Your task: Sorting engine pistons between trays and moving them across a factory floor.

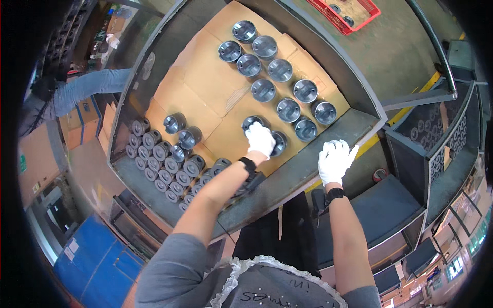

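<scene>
My left hand (260,139), in a white glove, reaches over the cardboard sheet (200,77) in a metal-walled bin. Its fingers are closed on the near side of a shiny metal piston (250,121); the glove hides part of the grip. Another piston (279,142) stands close beside that hand on its right. Several upright pistons (264,90) are set out farther back and to the right on the cardboard. My right hand (336,160), also gloved, is over the bin's near right edge with its fingers spread and nothing in them.
Duller grey pistons (160,151) lie in packed rows at the bin's near left, with a few shiny ones (190,137) beside them. The raised metal wall (354,77) surrounds the bin. A red crate (354,15) sits beyond it. At left shows another person's blue sleeve (97,88).
</scene>
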The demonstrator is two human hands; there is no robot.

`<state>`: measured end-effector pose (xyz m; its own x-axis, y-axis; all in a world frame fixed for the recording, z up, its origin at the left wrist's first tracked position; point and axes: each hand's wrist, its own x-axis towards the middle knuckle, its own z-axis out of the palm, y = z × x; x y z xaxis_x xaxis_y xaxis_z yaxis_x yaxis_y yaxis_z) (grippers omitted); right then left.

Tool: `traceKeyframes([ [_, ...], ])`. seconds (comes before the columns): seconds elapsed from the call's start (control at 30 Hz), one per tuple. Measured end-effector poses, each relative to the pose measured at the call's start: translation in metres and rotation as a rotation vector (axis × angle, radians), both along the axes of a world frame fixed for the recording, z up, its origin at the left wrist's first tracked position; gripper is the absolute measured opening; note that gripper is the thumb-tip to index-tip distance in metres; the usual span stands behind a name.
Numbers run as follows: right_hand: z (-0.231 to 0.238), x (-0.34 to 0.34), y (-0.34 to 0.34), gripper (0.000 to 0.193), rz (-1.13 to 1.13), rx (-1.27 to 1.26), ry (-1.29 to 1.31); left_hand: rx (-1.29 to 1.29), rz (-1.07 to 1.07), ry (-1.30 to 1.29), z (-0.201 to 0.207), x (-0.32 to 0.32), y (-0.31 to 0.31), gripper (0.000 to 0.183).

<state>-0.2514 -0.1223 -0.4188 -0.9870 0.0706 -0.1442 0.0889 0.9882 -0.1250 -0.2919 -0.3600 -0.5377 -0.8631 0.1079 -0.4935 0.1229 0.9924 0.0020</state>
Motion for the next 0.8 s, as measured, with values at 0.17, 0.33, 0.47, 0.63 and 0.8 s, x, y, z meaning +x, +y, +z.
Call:
traceKeyframes([
  [0.17,0.008,-0.003,0.007,0.016,-0.009,0.024,-0.020,-0.169,-0.243,0.037,0.012,-0.089,-0.072,0.027],
  [0.33,0.002,0.000,0.008,0.015,-0.034,0.022,0.007,-0.156,0.110,0.077,-0.021,-0.190,-0.123,0.031],
  [0.47,0.002,-0.005,-0.002,0.013,-0.053,-0.032,0.018,-0.231,0.075,0.057,-0.037,-0.232,-0.157,0.032],
  [0.63,-0.005,0.005,0.017,0.014,-0.073,0.031,-0.005,-0.045,0.181,0.156,-0.026,-0.216,-0.100,0.037],
  [0.8,-0.001,-0.001,0.013,0.015,-0.073,-0.003,-0.038,0.561,0.072,0.633,0.029,-0.113,-0.013,0.019],
])
